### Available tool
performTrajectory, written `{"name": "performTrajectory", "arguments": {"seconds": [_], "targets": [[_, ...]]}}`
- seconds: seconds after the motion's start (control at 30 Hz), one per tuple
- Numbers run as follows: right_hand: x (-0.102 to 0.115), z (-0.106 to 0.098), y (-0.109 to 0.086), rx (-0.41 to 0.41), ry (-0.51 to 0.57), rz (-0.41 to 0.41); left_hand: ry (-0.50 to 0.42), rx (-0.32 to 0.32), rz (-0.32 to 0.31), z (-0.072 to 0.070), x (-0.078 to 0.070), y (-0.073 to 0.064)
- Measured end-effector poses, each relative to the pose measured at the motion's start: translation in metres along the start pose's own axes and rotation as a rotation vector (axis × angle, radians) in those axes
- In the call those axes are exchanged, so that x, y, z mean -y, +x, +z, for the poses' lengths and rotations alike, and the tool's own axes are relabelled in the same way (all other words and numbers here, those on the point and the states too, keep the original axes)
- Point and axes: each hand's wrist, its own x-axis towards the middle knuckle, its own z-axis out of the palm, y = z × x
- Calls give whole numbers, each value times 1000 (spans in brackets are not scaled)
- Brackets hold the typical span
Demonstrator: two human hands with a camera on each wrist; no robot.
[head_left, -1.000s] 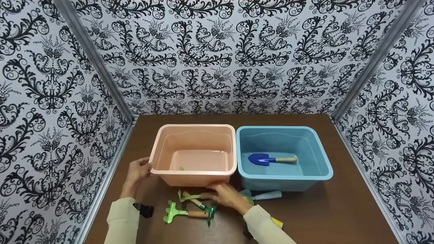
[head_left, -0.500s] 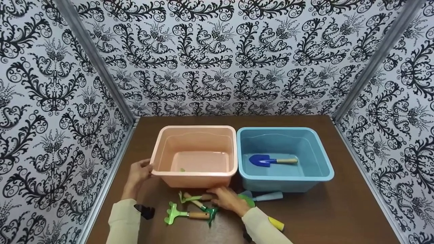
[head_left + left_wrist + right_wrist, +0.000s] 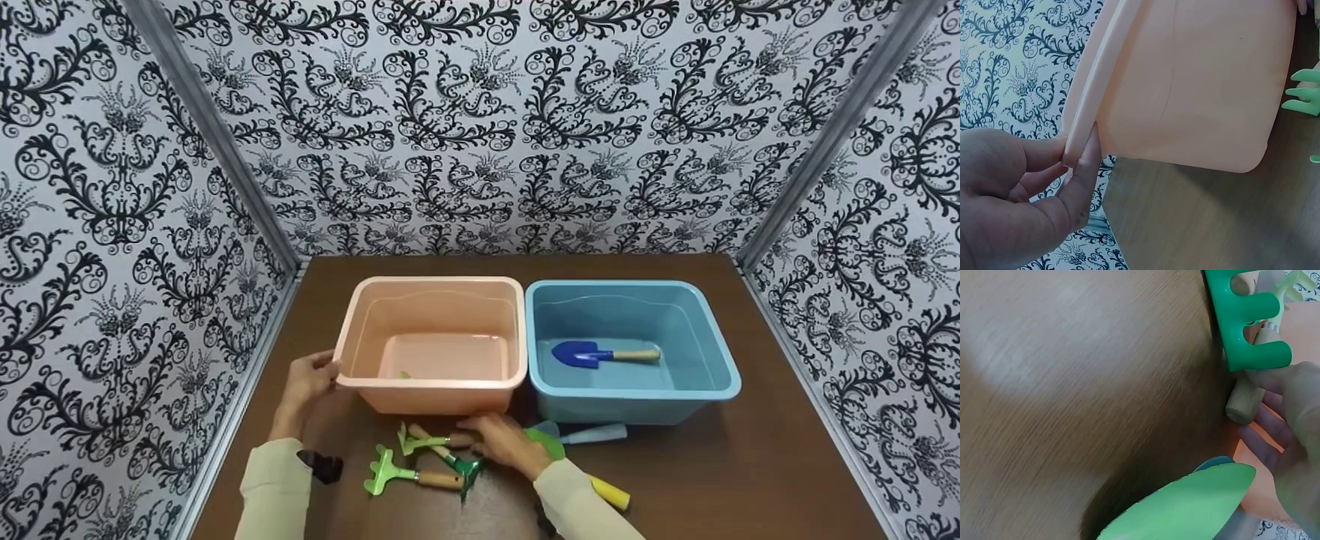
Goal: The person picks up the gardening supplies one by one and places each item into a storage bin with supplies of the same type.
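Observation:
My left hand [image 3: 308, 384] pinches the near left rim of a peach plastic tub [image 3: 431, 385]; in the left wrist view the thumb [image 3: 1044, 153] and fingers lie on either side of the rim. In front of the tub my right hand [image 3: 504, 439] holds the wooden handle [image 3: 1246, 400] of a small light green hand rake [image 3: 421, 444], thumb and fingers around it. A dark green rake [image 3: 466, 468] lies crossed with it, its tines overlapping the thumb in the right wrist view. Another light green rake [image 3: 384, 472] lies nearer, its wooden handle pointing right.
A blue tub [image 3: 626, 392] stands right beside the peach one, holding a blue trowel [image 3: 577, 354]. Right of my right hand lie a green trowel blade [image 3: 1185, 503], a grey-blue handle [image 3: 594, 434] and a yellow handle [image 3: 610, 493]. Patterned walls [image 3: 480, 135] enclose the table.
The light green rake at my right hand has shifted slightly toward the near side, its head turning a little. My left hand stays on the peach tub's rim.

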Motion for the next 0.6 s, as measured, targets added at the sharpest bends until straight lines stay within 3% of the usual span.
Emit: {"name": "performTrajectory", "arguments": {"seconds": [0.4, 0.6], "targets": [[4, -11, -6, 88, -23, -33, 32, 2, 6, 0, 0, 1], [4, -16, -12, 81, -38, -42, 39, 2, 21, 0, 1, 2]]}}
